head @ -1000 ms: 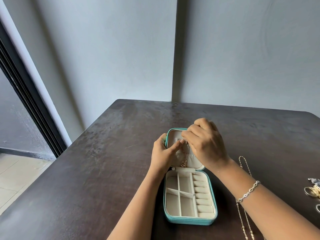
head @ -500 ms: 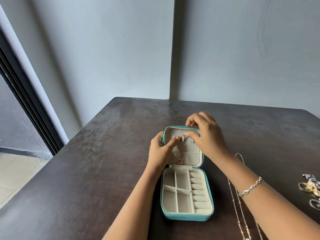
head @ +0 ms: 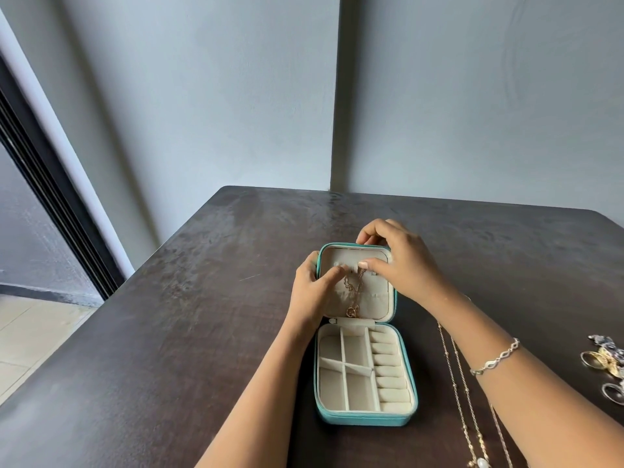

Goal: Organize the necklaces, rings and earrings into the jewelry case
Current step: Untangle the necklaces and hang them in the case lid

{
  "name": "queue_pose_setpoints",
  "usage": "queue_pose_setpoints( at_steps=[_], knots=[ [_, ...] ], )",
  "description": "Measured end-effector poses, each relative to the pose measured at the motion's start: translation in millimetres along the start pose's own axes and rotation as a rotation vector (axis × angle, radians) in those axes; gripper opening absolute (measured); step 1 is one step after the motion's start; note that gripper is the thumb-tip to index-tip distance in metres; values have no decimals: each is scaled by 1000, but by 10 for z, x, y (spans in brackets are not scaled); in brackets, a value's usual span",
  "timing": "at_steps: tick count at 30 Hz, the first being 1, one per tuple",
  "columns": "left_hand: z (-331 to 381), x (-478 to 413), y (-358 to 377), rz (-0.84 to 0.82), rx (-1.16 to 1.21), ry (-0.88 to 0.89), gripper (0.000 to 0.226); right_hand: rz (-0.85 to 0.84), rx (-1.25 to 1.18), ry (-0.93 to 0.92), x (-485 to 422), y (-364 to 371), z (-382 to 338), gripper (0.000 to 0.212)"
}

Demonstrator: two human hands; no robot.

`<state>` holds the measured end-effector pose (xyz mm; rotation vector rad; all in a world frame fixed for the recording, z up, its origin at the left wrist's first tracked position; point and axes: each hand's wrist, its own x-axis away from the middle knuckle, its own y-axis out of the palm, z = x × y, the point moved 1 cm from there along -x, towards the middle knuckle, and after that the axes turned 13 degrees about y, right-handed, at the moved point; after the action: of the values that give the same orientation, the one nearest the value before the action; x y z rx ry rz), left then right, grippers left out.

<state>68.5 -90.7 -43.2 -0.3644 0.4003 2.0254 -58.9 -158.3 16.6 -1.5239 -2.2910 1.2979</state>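
My right hand (head: 401,265) is clamped on the top rim of the cream-lined teal jewelry case (head: 366,421), thumb on the inside of the open lid and fingers curled over its back. My left hand (head: 312,293) grips the lid's left edge, one fingertip on the lining. Between the two hangs the thin gold chain necklace (head: 353,292), its pendant toward the lid's 6 o'clock. I judge the hooking nearly done. Next I must let go gently, then reach for the loose gold beaded necklaces (head: 462,383) at the case's 4 o'clock on the dark wooden table (head: 202,332).
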Motion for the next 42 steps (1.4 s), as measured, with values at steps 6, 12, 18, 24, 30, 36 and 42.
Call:
queue_pose_setpoints(
  at_steps=[6,12,18,24,30,36,42],
  knots=[
    [51,15,-5,80,9,-30,29,-18,-142,79,54,-57,46,23],
    [86,71,-59,119,16,-53,49,-17,-249,122,293,-198,178,24],
    [265,222,-65,145,4,-32,40,11,-284,160,634,-439,355,34],
    [457,377,-58,189,105,-61,45,64,-329,235,916,-645,574,20],
    [701,451,-6,167,-105,114,24,154,-339,263,1033,-649,710,24],
    [971,515,384,110,-89,138,20,143,-270,293,946,-668,770,38],
    [1000,808,817,56,61,5,10,75,-54,368,744,-704,741,25]
  ],
)
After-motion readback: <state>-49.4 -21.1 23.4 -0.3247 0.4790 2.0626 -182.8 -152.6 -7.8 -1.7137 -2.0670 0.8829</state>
